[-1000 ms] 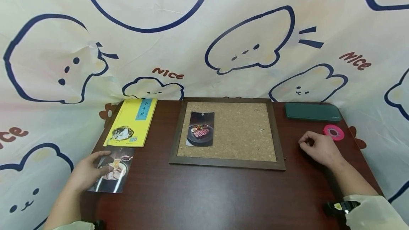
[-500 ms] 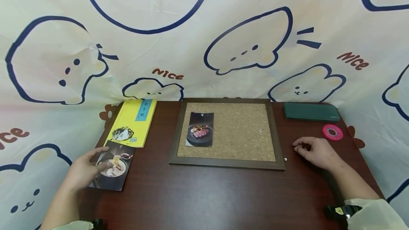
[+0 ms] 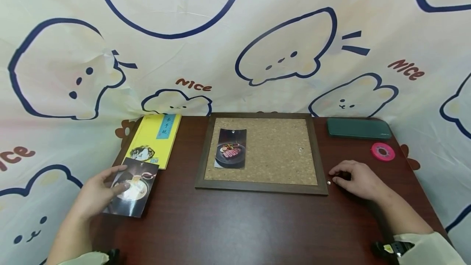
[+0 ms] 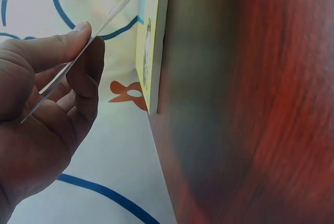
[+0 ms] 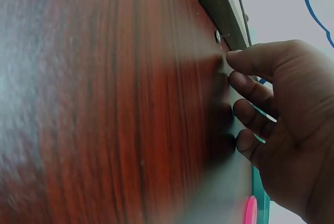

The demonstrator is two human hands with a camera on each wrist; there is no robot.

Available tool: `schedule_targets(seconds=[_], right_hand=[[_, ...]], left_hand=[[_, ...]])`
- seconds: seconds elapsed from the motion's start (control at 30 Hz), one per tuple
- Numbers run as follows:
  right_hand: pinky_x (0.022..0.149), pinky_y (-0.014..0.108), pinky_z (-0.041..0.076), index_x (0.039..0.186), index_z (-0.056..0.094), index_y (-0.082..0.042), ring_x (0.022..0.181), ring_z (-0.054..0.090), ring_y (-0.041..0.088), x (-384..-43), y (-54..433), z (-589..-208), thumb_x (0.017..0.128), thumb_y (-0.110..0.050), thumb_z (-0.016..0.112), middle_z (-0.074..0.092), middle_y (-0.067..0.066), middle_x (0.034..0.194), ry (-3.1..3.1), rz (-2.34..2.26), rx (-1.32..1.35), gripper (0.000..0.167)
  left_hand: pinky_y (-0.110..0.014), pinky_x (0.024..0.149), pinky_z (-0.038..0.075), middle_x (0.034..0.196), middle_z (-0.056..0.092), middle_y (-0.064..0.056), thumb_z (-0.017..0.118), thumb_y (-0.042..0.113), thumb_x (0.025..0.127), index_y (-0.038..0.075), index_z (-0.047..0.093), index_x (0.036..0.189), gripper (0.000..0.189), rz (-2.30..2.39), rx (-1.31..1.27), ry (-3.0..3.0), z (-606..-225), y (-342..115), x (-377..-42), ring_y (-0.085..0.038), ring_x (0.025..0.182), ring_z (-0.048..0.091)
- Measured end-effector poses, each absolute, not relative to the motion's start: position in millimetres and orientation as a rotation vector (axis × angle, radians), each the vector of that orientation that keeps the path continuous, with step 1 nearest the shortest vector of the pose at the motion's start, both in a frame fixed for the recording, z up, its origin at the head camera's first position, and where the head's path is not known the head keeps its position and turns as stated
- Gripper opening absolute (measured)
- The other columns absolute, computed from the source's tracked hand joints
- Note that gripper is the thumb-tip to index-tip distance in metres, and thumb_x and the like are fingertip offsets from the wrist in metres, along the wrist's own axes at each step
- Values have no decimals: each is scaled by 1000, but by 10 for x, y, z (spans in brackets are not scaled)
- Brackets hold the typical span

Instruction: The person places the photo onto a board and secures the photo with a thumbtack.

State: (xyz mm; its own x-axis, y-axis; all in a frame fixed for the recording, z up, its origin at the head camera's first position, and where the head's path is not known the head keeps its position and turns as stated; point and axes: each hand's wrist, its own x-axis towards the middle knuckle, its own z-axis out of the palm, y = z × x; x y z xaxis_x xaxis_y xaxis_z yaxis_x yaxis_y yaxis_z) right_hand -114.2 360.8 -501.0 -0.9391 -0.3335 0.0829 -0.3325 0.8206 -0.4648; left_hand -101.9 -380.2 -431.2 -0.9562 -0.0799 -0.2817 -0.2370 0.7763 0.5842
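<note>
My left hand (image 3: 96,193) pinches a dark photo card (image 3: 141,201) with a bowl of food on it. In the left wrist view the card (image 4: 121,3) shows edge-on between thumb and fingers, held off the table. My right hand (image 3: 358,180) hovers with loosely curled fingers beside a small thumbtack (image 3: 328,183). The right wrist view shows the tack (image 5: 218,36) just ahead of the fingertips, apart from them, close to the frame's edge. A framed cork board (image 3: 274,154) carries another food photo (image 3: 231,152), fixed by a tack at its top.
A yellow book (image 3: 156,138) lies at the back left, partly behind the held card. At the back right sit a dark green case (image 3: 358,128) and a round pink container (image 3: 382,151). A printed cloth (image 3: 220,60) hangs behind the brown table (image 3: 235,228).
The left hand has raised and tilted the photo card, shifting it slightly right over the book's lower edge. My right hand has moved left and a little down, from beside the pink container toward the thumbtack.
</note>
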Motion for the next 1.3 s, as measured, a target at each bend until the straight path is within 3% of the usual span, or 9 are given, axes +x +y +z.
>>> schedule_targets(seconds=[0.2,0.4,0.5,0.73,0.87,1.03,1.17,1.3], right_hand=[[84,45,55,103,77,-25,99,63,16,-1133,3551,-4998,86,-11,83,68,-11,103,2960,-718,-619,23],[82,41,55,92,75,-31,95,61,11,-1108,3525,-5007,84,-9,83,65,-16,99,2955,-730,-633,25],[81,39,55,89,75,-33,94,60,9,-1100,3522,-5017,84,-8,84,63,-17,97,2962,-741,-637,27],[72,33,53,86,70,-30,84,57,5,-1084,3490,-5048,83,-5,83,62,-18,92,3031,-791,-707,29],[66,28,47,83,63,-27,77,54,4,-1077,3467,-5066,81,0,79,62,-13,88,3093,-857,-723,31],[59,24,43,76,53,-29,67,53,1,-1058,3455,-5065,81,1,75,65,-14,80,3107,-943,-635,38],[57,24,42,81,58,-29,62,50,2,-1057,3453,-5050,84,0,76,60,-16,75,3064,-962,-574,34],[63,26,48,93,68,-25,70,54,3,-1082,3457,-5049,92,-7,75,63,-14,81,3034,-901,-523,20]], left_hand=[[-40,76,56,154,37,-36,75,45,95,10,40,159,81,972,-263,2677,-4255,-3706,-1059,-58,129,50],[-57,89,54,158,33,-35,75,50,93,13,39,160,85,964,-294,2659,-4239,-3630,-1125,-59,134,43],[-60,90,54,159,32,-35,75,51,92,13,39,160,86,973,-294,2663,-4246,-3594,-1153,-59,134,44],[-49,84,59,155,38,-34,77,49,92,15,41,159,83,1018,-263,2652,-4268,-3490,-1200,-56,131,49],[-40,75,59,147,47,-33,77,46,92,18,41,160,81,1053,-299,2601,-4288,-3415,-1243,-47,118,61],[-37,71,58,142,52,-32,76,43,94,19,42,160,78,1058,-276,2608,-4293,-3305,-1294,-36,104,68],[-37,71,58,143,48,-31,77,42,93,20,42,160,78,1081,-259,2610,-4287,-3208,-1335,-33,97,67],[-36,71,58,143,48,-29,78,38,93,22,44,158,75,1119,-223,2611,-4298,-3119,-1385,-32,95,67]])
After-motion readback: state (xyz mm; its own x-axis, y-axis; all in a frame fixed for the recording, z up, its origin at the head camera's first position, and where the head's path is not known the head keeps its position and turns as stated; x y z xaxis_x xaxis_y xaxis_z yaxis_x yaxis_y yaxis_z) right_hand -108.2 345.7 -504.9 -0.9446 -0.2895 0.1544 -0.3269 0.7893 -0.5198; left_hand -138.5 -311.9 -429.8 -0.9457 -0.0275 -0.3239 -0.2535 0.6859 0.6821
